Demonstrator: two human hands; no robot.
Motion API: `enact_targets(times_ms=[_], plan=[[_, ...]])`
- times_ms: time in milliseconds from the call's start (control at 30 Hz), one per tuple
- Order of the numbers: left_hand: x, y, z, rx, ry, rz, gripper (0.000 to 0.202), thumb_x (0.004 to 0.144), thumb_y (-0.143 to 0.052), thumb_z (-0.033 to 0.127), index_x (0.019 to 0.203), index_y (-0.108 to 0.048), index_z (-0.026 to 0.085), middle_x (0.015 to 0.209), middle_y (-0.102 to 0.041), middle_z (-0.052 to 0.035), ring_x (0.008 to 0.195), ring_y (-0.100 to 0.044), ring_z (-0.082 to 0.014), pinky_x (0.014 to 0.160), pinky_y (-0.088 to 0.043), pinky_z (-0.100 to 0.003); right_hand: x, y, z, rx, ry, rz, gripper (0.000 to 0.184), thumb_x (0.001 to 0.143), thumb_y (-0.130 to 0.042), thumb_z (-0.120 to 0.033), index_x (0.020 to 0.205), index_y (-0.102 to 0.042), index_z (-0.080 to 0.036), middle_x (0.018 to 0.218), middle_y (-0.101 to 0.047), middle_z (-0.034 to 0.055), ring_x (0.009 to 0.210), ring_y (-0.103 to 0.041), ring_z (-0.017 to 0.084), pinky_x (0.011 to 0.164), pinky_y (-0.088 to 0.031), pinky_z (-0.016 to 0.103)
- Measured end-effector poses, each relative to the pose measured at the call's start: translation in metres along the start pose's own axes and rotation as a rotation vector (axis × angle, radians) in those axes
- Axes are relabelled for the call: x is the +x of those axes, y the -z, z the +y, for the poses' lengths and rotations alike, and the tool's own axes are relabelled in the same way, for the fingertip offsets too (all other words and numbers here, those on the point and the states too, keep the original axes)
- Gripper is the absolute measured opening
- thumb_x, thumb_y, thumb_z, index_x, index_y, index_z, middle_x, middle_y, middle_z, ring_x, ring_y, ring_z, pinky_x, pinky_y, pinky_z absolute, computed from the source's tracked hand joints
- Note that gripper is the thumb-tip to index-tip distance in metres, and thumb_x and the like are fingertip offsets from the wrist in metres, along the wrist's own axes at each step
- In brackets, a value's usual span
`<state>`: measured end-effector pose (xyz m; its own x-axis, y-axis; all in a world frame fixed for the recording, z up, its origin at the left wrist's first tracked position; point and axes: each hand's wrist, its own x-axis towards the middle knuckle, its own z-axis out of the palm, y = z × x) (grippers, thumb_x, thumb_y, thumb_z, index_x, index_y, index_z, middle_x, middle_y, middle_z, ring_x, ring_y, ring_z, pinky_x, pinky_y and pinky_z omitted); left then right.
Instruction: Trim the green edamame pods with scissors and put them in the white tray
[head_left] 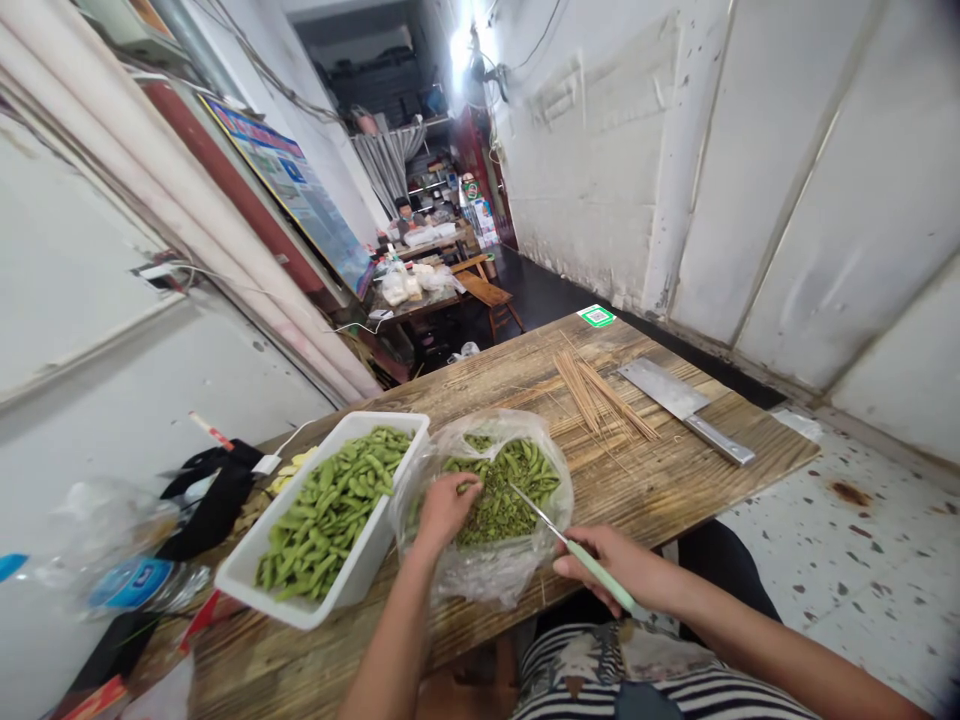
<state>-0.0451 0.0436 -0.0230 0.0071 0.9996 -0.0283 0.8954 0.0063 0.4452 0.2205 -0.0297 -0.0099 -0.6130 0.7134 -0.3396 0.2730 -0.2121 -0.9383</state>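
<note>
My left hand (pixel 444 508) reaches into a clear plastic bag (pixel 480 575) full of green edamame pods (pixel 517 470), its fingers pinched on a pod. My right hand (pixel 615 568) grips scissors with pale green handles (pixel 592 565); the thin blades point up-left over the bag. A white rectangular tub (pixel 247 575) heaped with more green pods sits just left of the bag. All of it rests on a worn wooden table (pixel 675 480).
A bundle of bamboo skewers (pixel 600 398) and a steel cleaver (pixel 686 408) lie at the table's far right. A green QR sticker (pixel 596 316) marks the far edge. A plastic water bottle (pixel 142 585), black cloth (pixel 217 495) and bags crowd the left. Another person sits at distant tables.
</note>
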Motion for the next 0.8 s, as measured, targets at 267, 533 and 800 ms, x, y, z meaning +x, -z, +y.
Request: enact_targets(times_ms=[267,533,800], plan=[[-0.037,-0.003,0.030,-0.877,0.202,-0.242,0.043,0.066,-0.064,0.052,0.081,-0.065,0.012,0.039,-0.027,0.0106,0.039,-0.018,-0.0051,0.041,-0.014,-0.020,-0.001,0.003,-0.011,-0.279,0.181,0.038,0.037,0.082,-0.053,-0.050,0.083,-0.060,-0.014,0.059,-0.052,-0.0023,0.053,-0.044,0.010,0.050,-0.035,0.019],[-0.044,0.001,0.038,-0.900,0.141,-0.287,0.038,0.067,-0.065,0.050,0.063,-0.056,0.013,0.047,-0.031,0.0082,0.044,-0.022,-0.0053,0.044,-0.014,-0.021,0.008,0.002,-0.001,-0.280,0.202,0.075,0.036,0.078,-0.058,-0.049,0.079,-0.062,-0.014,0.063,-0.050,-0.0026,0.057,-0.043,0.011,0.055,-0.037,0.020],[-0.047,0.001,0.038,-1.229,0.264,-0.328,0.037,0.060,-0.073,0.043,0.072,-0.055,0.013,0.062,-0.053,0.0040,0.040,-0.020,-0.0004,0.040,-0.011,-0.019,0.008,-0.002,-0.002,0.075,0.007,-0.069,0.042,0.076,-0.056,-0.056,0.090,-0.051,-0.017,0.045,-0.040,-0.0096,0.036,-0.039,0.007,0.034,-0.033,0.017]])
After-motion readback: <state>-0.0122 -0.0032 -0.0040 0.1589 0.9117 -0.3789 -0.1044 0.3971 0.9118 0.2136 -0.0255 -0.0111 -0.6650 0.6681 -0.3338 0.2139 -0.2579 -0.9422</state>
